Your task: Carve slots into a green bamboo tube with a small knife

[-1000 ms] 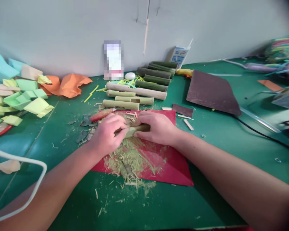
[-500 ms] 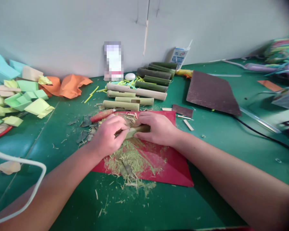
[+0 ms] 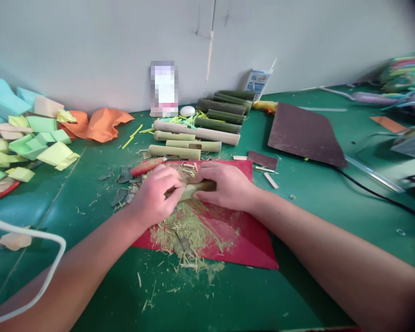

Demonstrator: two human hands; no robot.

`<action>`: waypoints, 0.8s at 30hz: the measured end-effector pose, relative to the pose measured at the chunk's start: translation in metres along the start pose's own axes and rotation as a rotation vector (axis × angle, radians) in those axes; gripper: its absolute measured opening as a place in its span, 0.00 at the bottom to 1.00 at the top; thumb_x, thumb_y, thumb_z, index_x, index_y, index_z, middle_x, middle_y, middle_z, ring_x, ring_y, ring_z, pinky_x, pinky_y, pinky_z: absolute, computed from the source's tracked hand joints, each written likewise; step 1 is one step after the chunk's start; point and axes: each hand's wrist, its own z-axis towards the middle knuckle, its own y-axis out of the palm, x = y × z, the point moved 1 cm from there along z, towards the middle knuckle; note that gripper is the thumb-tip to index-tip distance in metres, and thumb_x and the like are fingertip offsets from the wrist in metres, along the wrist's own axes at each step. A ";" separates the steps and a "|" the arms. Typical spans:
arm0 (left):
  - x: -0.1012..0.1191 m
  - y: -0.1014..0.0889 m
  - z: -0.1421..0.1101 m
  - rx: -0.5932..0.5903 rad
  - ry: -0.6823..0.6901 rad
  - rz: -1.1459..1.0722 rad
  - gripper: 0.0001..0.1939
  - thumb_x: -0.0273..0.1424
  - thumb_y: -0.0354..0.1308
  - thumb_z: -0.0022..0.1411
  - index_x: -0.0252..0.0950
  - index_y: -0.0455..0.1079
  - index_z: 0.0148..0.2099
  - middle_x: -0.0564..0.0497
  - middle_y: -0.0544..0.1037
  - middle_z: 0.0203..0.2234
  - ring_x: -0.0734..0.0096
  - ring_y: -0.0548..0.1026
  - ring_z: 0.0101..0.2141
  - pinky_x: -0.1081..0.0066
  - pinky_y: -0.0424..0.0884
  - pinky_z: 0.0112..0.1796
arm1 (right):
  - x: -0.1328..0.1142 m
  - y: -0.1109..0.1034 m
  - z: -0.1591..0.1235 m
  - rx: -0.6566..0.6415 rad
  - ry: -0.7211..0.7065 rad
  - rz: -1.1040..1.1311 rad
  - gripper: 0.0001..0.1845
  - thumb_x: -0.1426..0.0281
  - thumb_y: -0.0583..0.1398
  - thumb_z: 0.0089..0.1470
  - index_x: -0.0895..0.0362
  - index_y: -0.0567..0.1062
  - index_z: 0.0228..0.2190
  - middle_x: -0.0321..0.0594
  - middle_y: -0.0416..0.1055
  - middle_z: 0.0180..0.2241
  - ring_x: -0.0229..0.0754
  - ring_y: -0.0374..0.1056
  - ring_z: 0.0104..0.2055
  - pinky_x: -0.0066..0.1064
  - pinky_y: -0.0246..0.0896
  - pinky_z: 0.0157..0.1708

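Note:
A short bamboo tube (image 3: 190, 191) lies crosswise between my two hands, over a red sheet (image 3: 252, 249). My left hand (image 3: 161, 193) pinches its left end, fingers curled. My right hand (image 3: 224, 184) closes on the right part with thumb below and fingers above. Whether a small tool or sandpaper sits under my fingers I cannot tell. Greenish shavings and dust (image 3: 185, 233) cover the sheet below the tube. Just behind my left hand lies a tool with a red wooden handle (image 3: 148, 166); its far end is partly hidden.
Peeled and green bamboo tubes (image 3: 197, 133) lie in rows behind the hands. A phone (image 3: 164, 90) leans on the wall beside a white oval object (image 3: 187, 111). Folded coloured paper pieces (image 3: 43, 143) crowd the left. A dark brown sheet (image 3: 304, 133) lies right, near a drink carton (image 3: 258, 83).
The view has shifted very slightly. Both hands keep their hold on the bamboo tube, with no clear movement of it.

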 end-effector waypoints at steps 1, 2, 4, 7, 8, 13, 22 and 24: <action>0.000 -0.001 0.000 -0.009 0.001 -0.013 0.03 0.25 0.55 0.58 0.35 0.69 0.32 0.49 0.74 0.31 0.69 0.71 0.35 0.64 0.67 0.38 | 0.000 0.000 0.000 -0.001 -0.001 0.001 0.08 0.66 0.62 0.46 0.56 0.72 0.30 0.36 0.67 0.32 0.39 0.62 0.35 0.29 0.53 0.33; 0.001 -0.002 0.000 -0.014 0.007 -0.026 0.03 0.25 0.56 0.58 0.35 0.70 0.32 0.49 0.75 0.32 0.69 0.71 0.35 0.64 0.68 0.39 | 0.001 0.000 0.000 0.001 -0.007 0.004 0.08 0.66 0.62 0.46 0.56 0.72 0.31 0.36 0.67 0.32 0.39 0.62 0.36 0.29 0.53 0.33; 0.001 -0.005 -0.001 0.031 0.002 -0.033 0.03 0.25 0.56 0.57 0.36 0.70 0.34 0.49 0.75 0.33 0.69 0.72 0.36 0.64 0.68 0.40 | 0.000 0.000 -0.001 0.006 -0.036 0.005 0.09 0.66 0.61 0.46 0.56 0.72 0.31 0.37 0.68 0.33 0.39 0.62 0.36 0.30 0.54 0.34; -0.004 -0.011 -0.003 0.189 -0.073 -0.016 0.04 0.25 0.56 0.57 0.36 0.71 0.35 0.49 0.75 0.34 0.68 0.73 0.38 0.63 0.69 0.42 | -0.002 0.000 -0.003 0.002 -0.091 -0.006 0.10 0.67 0.61 0.46 0.56 0.72 0.34 0.39 0.68 0.34 0.41 0.62 0.37 0.32 0.55 0.36; -0.006 -0.012 -0.004 0.227 -0.098 -0.014 0.04 0.25 0.56 0.58 0.36 0.71 0.35 0.49 0.75 0.34 0.68 0.73 0.38 0.63 0.69 0.43 | -0.003 -0.001 -0.004 0.002 -0.105 -0.013 0.10 0.67 0.61 0.47 0.56 0.72 0.34 0.40 0.68 0.34 0.42 0.63 0.37 0.33 0.55 0.37; -0.012 -0.012 -0.006 0.228 -0.132 -0.021 0.04 0.25 0.56 0.58 0.36 0.71 0.36 0.49 0.76 0.34 0.68 0.73 0.39 0.63 0.70 0.44 | -0.008 -0.012 -0.009 0.040 -0.107 -0.133 0.13 0.64 0.59 0.49 0.58 0.73 0.36 0.44 0.69 0.35 0.45 0.63 0.39 0.37 0.55 0.39; -0.008 -0.010 -0.005 0.191 -0.110 -0.025 0.05 0.24 0.56 0.58 0.35 0.71 0.37 0.49 0.75 0.35 0.69 0.73 0.39 0.64 0.70 0.43 | 0.005 -0.030 -0.012 -0.005 -0.023 -0.300 0.14 0.62 0.59 0.49 0.55 0.75 0.37 0.43 0.70 0.35 0.45 0.64 0.38 0.35 0.55 0.36; -0.007 -0.010 -0.005 0.191 -0.110 -0.019 0.05 0.24 0.56 0.58 0.36 0.71 0.37 0.49 0.75 0.35 0.69 0.73 0.39 0.63 0.70 0.44 | 0.005 -0.029 -0.012 -0.047 -0.052 -0.265 0.13 0.63 0.59 0.49 0.54 0.75 0.36 0.42 0.70 0.34 0.44 0.64 0.38 0.35 0.55 0.36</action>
